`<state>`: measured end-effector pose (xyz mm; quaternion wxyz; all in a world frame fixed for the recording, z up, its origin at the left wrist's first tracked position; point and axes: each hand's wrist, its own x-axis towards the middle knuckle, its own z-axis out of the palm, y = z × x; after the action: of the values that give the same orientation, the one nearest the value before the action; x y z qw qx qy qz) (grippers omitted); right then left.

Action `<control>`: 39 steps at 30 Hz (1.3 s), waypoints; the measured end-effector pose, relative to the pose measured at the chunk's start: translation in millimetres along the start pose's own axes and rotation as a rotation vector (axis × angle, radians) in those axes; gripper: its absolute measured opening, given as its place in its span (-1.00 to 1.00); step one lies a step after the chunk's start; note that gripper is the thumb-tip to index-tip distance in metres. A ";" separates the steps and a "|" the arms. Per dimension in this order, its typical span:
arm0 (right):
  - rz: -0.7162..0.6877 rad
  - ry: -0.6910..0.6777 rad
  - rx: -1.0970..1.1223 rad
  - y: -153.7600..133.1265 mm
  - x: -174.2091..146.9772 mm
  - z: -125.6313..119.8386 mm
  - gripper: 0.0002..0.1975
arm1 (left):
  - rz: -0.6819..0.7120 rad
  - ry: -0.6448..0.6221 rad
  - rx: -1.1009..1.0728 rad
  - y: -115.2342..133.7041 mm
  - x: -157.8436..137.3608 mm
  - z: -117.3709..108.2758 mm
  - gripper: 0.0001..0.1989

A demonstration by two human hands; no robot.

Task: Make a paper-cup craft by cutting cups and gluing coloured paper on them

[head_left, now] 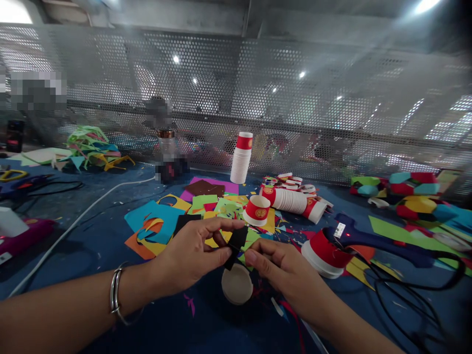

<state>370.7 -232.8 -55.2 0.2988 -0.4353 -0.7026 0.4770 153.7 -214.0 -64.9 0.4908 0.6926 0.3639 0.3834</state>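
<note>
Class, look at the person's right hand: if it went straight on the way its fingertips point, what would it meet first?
Most likely the black piece held in the left hand, just ahead of the right hand, though one view leaves their depth uncertain.

A shiny silver bracelet (pixel 113 295) with slim, doubled bands loops around the bare left forearm (pixel 73 307).

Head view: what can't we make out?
All in the head view:
Left hand: some fingers, hidden behind the hand itself.
Right hand: contact with black paper too small to tell.
Magenta tool: cut off by left edge.
Clear bottle: base hidden by pixelation.
White label on blue tool: print too small.
</note>
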 end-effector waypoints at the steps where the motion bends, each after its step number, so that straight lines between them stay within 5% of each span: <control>1: -0.007 0.001 -0.009 -0.4 0.1 -0.1 -0.58 | -0.001 -0.001 0.000 -0.3 -0.1 -0.2 -0.49; 11: -0.024 0.046 -0.101 -6.0 -2.0 -1.7 -0.59 | 0.001 0.023 0.027 8.5 1.7 -2.2 -0.48; 16: 0.021 0.148 -0.402 -1.9 -3.0 -11.1 -0.59 | -0.083 0.037 0.170 8.1 5.4 -21.5 -0.46; 24: 0.208 0.284 -0.920 15.5 -5.6 -29.6 -0.64 | -0.263 -0.321 0.379 14.7 5.6 -46.6 -0.62; 31: 0.360 0.289 -1.146 10.3 -7.6 -25.7 -0.65 | -0.256 -0.454 0.498 22.4 5.8 -60.5 -0.65; 39: 0.396 0.280 -1.290 6.7 -13.9 -16.1 -0.71 | -0.157 -0.344 0.702 27.6 -2.6 -60.5 -0.82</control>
<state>392.5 -237.5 -55.6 -0.0248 -0.7040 -0.7079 -0.0517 102.3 -199.0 -25.4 0.3058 0.8424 0.4373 0.0751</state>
